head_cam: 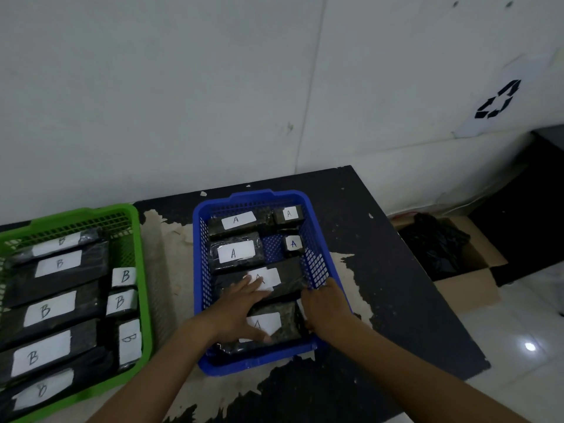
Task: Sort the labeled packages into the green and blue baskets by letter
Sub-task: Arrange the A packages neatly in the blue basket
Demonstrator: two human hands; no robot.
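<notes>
In the head view, the left hand (241, 311) lies flat, fingers spread, across the two nearest A packages (287, 326) in the blue basket (196, 270). The right hand (328, 309) dips inside the basket's right wall beside them, and I cannot tell whether it grips anything. B packages (58, 309) fill the green basket (144, 270) on the left.

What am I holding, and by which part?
Left hand rests flat on two A packages. Right hand curls at the front package's right end; grip unclear.

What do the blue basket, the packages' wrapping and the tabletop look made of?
Blue basket: moulded plastic, lattice walls. Packages: likely glossy black plastic film, glinting wrinkles. Tabletop: probably board under dark coating, peeled to pale patches.
</notes>
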